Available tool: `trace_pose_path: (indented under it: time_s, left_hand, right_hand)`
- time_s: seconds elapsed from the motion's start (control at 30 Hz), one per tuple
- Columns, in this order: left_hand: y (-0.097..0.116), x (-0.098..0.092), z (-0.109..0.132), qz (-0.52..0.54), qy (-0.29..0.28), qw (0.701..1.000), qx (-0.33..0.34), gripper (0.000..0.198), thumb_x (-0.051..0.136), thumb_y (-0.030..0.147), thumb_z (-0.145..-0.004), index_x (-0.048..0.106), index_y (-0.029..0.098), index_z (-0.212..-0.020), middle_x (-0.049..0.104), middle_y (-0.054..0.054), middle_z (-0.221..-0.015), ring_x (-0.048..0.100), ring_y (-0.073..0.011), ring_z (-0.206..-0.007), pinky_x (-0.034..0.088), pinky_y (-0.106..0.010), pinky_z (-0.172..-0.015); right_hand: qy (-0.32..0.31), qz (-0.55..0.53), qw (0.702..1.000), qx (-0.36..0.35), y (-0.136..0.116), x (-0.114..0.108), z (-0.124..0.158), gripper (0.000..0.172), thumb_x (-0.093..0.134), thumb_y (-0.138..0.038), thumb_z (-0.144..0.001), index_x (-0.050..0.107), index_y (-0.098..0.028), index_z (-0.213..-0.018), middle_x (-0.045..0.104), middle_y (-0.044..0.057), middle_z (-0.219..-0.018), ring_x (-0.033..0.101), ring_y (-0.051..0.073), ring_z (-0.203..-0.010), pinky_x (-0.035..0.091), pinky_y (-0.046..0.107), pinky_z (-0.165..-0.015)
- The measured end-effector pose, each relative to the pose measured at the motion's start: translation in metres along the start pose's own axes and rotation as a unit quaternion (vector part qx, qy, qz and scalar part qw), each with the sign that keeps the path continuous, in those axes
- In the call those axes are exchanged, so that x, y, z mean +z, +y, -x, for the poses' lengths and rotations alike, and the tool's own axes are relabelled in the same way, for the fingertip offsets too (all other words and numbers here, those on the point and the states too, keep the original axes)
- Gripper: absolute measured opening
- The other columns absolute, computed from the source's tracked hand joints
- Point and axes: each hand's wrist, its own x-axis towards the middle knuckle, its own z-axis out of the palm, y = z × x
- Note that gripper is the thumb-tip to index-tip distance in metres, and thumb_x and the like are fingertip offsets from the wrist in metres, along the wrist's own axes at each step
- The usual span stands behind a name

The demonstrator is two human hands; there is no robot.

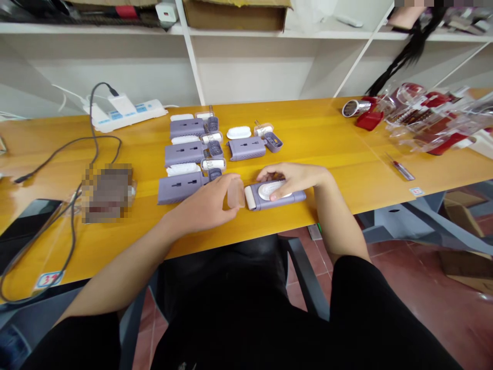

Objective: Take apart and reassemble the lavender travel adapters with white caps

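Lying near the front edge of the yellow table (308, 146), under the right hand (304, 177): a slim purple-grey device (283, 201), long and straight-sided, set nearly crosswise, with a white oval panel (267, 191) on top and a rounded off-white end piece (250, 198) at its left; held there by narrowly curled fingers, with the thumb lying on the oval and the other fingertips at the far side. Held just beside that end, between thumb and fingers of the left hand (206, 203): a translucent, faintly pinkish cap (235, 193), round-cornered and hollow-looking.

Counted behind and to the left: four purple-grey shells (246, 149), three in a column and one to the right; four loose white oval pads (239, 132), one behind each shell; four small dark grey-purple cups (273, 142); four clear cases (213, 164), with white parts inside; one power strip (136, 115) with two white plugs; one black phone (23, 226); one small screwdriver (402, 169) at the right.

Marked on each shell: two dark, key-like shapes; printed on the power strip in blue, too small to read; written in red on the blue-edged table labels (50, 279), two in number, digits too blurred to read surely.
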Motion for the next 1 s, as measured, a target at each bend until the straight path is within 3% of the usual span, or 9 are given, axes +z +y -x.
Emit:
trace_pose_path:
  time_s: [0.1, 0.2, 0.3, 0.4, 0.63, 0.73, 0.8, 0.87, 1.0]
  left_hand:
    - [0.005, -0.004, -0.006, 0.066, 0.038, 0.997, -0.035, 0.083, 0.08, 0.037, -0.096, 0.05, 0.023, -0.172, 0.067, -0.018, -0.167, 0.079, -0.0353, -0.123, 0.065, -0.053, -0.108]
    - [0.007, -0.002, -0.017, 0.19, 0.053, 0.978, -0.07, 0.098, 0.084, 0.04, -0.096, 0.038, 0.034, -0.182, 0.063, -0.017, -0.171, 0.077, -0.0201, -0.087, 0.068, -0.043, -0.082]
    - [0.006, 0.004, -0.027, 0.284, 0.05, 0.955, -0.075, 0.105, 0.084, 0.039, -0.096, 0.03, 0.043, -0.186, 0.061, -0.017, -0.174, 0.067, -0.0111, -0.07, 0.066, -0.038, -0.069]
    - [0.003, 0.009, -0.032, 0.306, 0.035, 0.949, -0.065, 0.106, 0.08, 0.038, -0.099, 0.023, 0.047, -0.188, 0.059, -0.017, -0.178, 0.065, -0.0095, -0.066, 0.067, -0.04, -0.067]
    - [0.004, 0.023, -0.035, 0.259, 0.045, 0.964, -0.034, 0.099, 0.061, 0.039, -0.112, 0.002, 0.049, -0.19, 0.068, -0.015, -0.167, 0.072, -0.0142, -0.07, 0.07, -0.044, -0.07]
    - [0.011, 0.035, -0.034, 0.188, 0.092, 0.977, -0.032, 0.099, 0.065, 0.042, -0.112, 0.005, 0.046, -0.19, 0.052, -0.018, -0.183, 0.078, -0.0195, -0.085, 0.07, -0.044, -0.074]
    - [0.015, 0.045, -0.032, 0.149, 0.111, 0.983, -0.016, 0.106, 0.075, 0.039, -0.106, 0.01, 0.042, -0.19, 0.039, -0.019, -0.19, 0.08, -0.0228, -0.098, 0.072, -0.046, -0.086]
    - [0.017, 0.055, -0.031, 0.114, 0.111, 0.987, 0.003, 0.107, 0.081, 0.034, -0.101, 0.02, 0.036, -0.189, 0.04, -0.019, -0.188, 0.08, -0.0257, -0.113, 0.07, -0.05, -0.105]
    - [0.015, 0.064, -0.031, 0.034, 0.097, 0.994, 0.025, 0.072, 0.077, 0.035, -0.104, 0.054, 0.022, -0.171, 0.05, -0.019, -0.18, 0.065, -0.0365, -0.155, 0.052, -0.057, -0.135]
  right_hand:
    - [0.117, -0.015, 0.989, -0.085, 0.003, 0.003, -0.005, 0.08, 0.098, -0.062, -0.09, 0.071, -0.029, -0.158, 0.078, 0.011, -0.146, 0.073, 0.029, -0.126, 0.062, 0.048, -0.113]
    - [0.199, 0.009, 0.964, -0.175, -0.003, 0.009, -0.017, 0.083, 0.097, -0.063, -0.093, 0.066, -0.039, -0.167, 0.064, 0.01, -0.166, 0.064, 0.033, -0.145, 0.056, 0.054, -0.125]
    - [0.185, 0.041, 0.956, -0.225, -0.014, 0.014, -0.024, 0.061, 0.088, -0.063, -0.102, 0.074, -0.043, -0.159, 0.061, 0.008, -0.168, 0.057, 0.035, -0.157, 0.048, 0.058, -0.133]
    - [0.154, 0.045, 0.963, -0.217, -0.024, 0.015, -0.022, 0.05, 0.08, -0.066, -0.108, 0.081, -0.04, -0.151, 0.067, 0.01, -0.161, 0.061, 0.034, -0.153, 0.047, 0.059, -0.133]
    - [0.193, 0.048, 0.964, -0.174, -0.031, 0.007, -0.006, 0.053, 0.086, -0.07, -0.1, 0.087, -0.03, -0.136, 0.083, 0.01, -0.134, 0.074, 0.029, -0.122, 0.057, 0.046, -0.111]
    - [0.254, 0.094, 0.96, -0.068, -0.015, -0.007, 0.005, 0.039, 0.077, -0.06, -0.108, 0.09, -0.025, -0.12, 0.086, 0.011, -0.118, 0.075, 0.028, -0.105, 0.057, 0.043, -0.1]
    - [0.29, 0.136, 0.947, 0.021, 0.001, -0.018, 0.012, 0.034, 0.072, -0.051, -0.108, 0.09, -0.022, -0.107, 0.087, 0.011, -0.11, 0.075, 0.029, -0.099, 0.056, 0.043, -0.097]
    - [0.288, 0.173, 0.938, 0.088, 0.017, -0.025, 0.016, 0.028, 0.07, -0.042, -0.104, 0.087, -0.02, -0.1, 0.086, 0.011, -0.103, 0.074, 0.028, -0.093, 0.054, 0.043, -0.094]
    - [0.283, 0.18, 0.933, 0.132, 0.03, -0.028, 0.017, 0.023, 0.068, -0.036, -0.099, 0.085, -0.019, -0.099, 0.085, 0.009, -0.099, 0.071, 0.025, -0.088, 0.053, 0.041, -0.091]
